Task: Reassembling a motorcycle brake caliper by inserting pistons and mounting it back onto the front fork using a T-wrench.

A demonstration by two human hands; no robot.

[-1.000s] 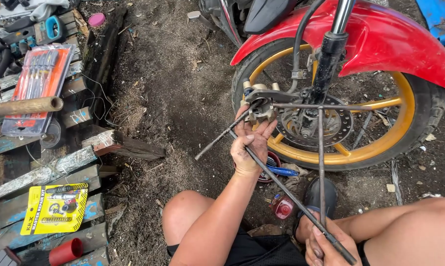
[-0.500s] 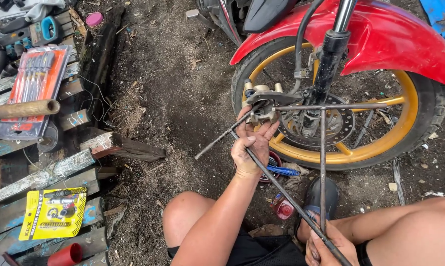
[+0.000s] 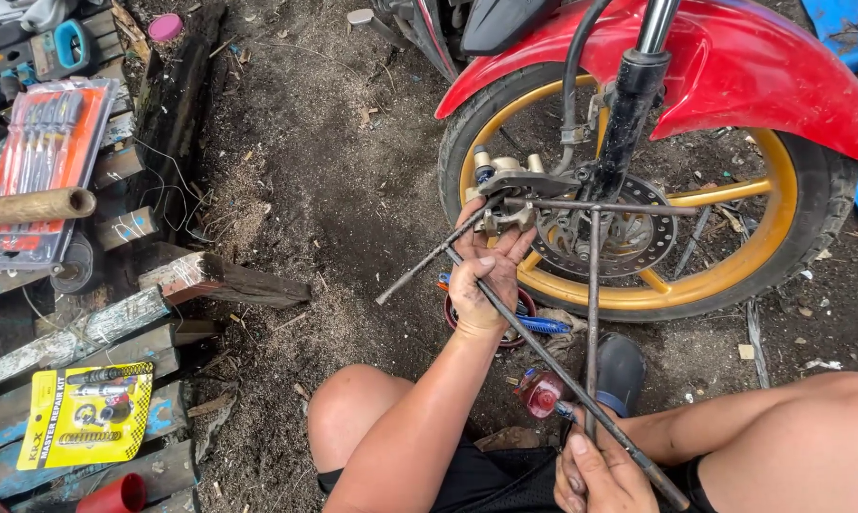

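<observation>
A person's left hand (image 3: pixel 486 275) is reaching up to the brake caliper (image 3: pixel 507 195) on a motorcycle's front wheel (image 3: pixel 733 271), fingers spread and fingertips touching the caliper's underside, gripping nothing. The right hand (image 3: pixel 595 475), low in the frame, is closing around the near end of a long cross-shaped metal wrench (image 3: pixel 552 366), whose far arms are crossing just below the caliper and in front of the brake disc (image 3: pixel 619 237). The caliper is sitting at the foot of the black fork leg (image 3: pixel 628 104), under a red mudguard (image 3: pixel 742 66). Beneath the left wrist, a blue-handled tool (image 3: pixel 543 325) is lying on the dirt ground (image 3: pixel 324 190), with a small red can (image 3: pixel 541 394) near the person's shoe (image 3: pixel 621 370). Well apart to the left, an orange-and-black screwdriver set (image 3: pixel 44 152), a wooden handle (image 3: pixel 30 206) and a yellow blister pack of small parts (image 3: pixel 89 415) are resting on weathered planks (image 3: pixel 115 318).
</observation>
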